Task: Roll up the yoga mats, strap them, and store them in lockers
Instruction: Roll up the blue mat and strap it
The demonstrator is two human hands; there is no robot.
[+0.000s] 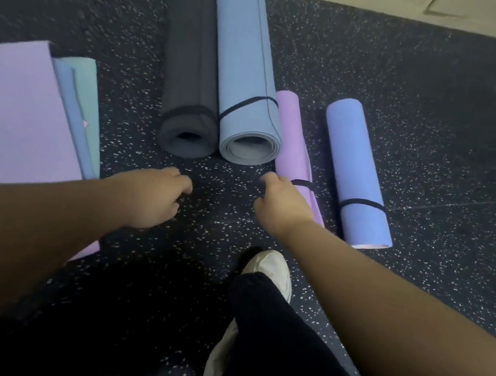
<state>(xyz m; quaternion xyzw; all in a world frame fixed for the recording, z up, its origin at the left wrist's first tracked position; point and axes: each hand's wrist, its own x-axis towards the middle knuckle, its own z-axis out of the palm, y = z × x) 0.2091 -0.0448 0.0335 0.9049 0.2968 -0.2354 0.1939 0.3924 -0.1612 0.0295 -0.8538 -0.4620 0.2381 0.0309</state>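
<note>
The right hand (282, 206) has its grip clenched around a dark strap end beside the rolled lilac mat (294, 137); the left hand (157, 198) is curled, holding nothing visible. Four rolled mats lie parallel on the speckled floor (438, 118), long axes pointing away, with bare floor between both hands.

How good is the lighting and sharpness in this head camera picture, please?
Head view: dim and bluish, with the trousers nearly black; soft throughout, both hands (left, right) slightly blurred; wide-angle bending makes the forearms loom; the rolled mats, like the light blue one, stay readable; no glare.
</note>
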